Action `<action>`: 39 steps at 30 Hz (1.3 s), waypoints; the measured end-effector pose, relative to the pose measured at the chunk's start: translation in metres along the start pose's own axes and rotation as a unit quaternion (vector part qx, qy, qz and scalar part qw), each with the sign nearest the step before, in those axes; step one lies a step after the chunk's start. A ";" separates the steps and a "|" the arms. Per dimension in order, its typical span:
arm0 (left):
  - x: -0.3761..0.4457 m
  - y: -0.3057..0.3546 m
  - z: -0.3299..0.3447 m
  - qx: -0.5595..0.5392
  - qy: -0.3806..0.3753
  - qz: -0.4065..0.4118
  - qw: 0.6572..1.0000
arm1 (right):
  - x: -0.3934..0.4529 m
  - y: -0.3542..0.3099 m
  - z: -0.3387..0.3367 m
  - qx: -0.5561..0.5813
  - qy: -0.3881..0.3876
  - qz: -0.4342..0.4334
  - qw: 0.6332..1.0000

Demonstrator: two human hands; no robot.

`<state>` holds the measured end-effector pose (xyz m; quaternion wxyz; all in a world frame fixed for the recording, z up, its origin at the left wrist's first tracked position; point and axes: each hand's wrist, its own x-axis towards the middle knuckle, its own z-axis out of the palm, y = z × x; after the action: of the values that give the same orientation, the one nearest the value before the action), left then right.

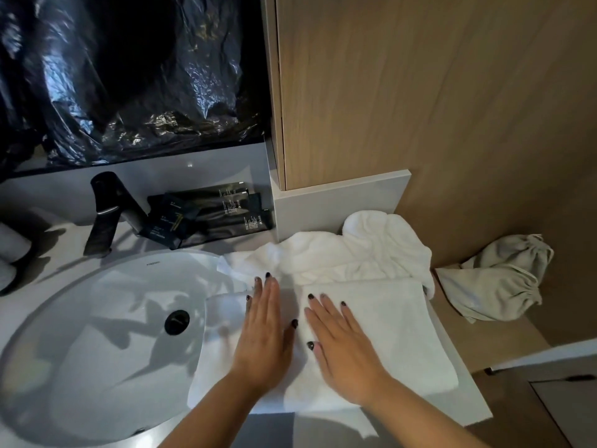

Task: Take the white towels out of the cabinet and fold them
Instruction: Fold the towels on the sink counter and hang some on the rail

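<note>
Towel [387, 334] flat on desk [478, 412], right of sink [97, 318] | left hand [263, 337], right hand [342, 350]: fingers straight, pressing, apparently smoothing the fold | second towel [355, 250] bunched behind, awaiting folding.

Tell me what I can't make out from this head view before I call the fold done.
- Folded towel: both flat hands, left hand and right hand, cover its middle; layer count unclear.
- Crumpled towels behind: bunched together, number cannot be told.
- Mirror area: hidden by black plastic sheet.
- Dark sachets: print too small to read.
- Cabinet: inside not visible.
</note>
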<state>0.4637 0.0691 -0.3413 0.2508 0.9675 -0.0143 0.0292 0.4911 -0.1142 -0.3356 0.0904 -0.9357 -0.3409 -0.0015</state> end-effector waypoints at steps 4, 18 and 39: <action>0.006 -0.018 0.015 0.128 -0.087 -0.014 0.988 | 0.003 0.009 0.004 -0.029 -0.058 0.012 0.998; -0.011 -0.027 0.004 0.141 -0.116 -0.013 0.983 | -0.013 0.063 0.001 -0.014 -0.128 0.146 0.981; -0.165 0.010 -0.013 0.192 -0.109 0.016 0.975 | -0.099 -0.079 0.012 0.000 -0.127 0.061 0.990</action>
<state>0.2981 0.0690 -0.3354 0.0571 0.9946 -0.0515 -0.0696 0.3641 -0.1163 -0.3407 0.0463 -0.9473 -0.2920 0.1234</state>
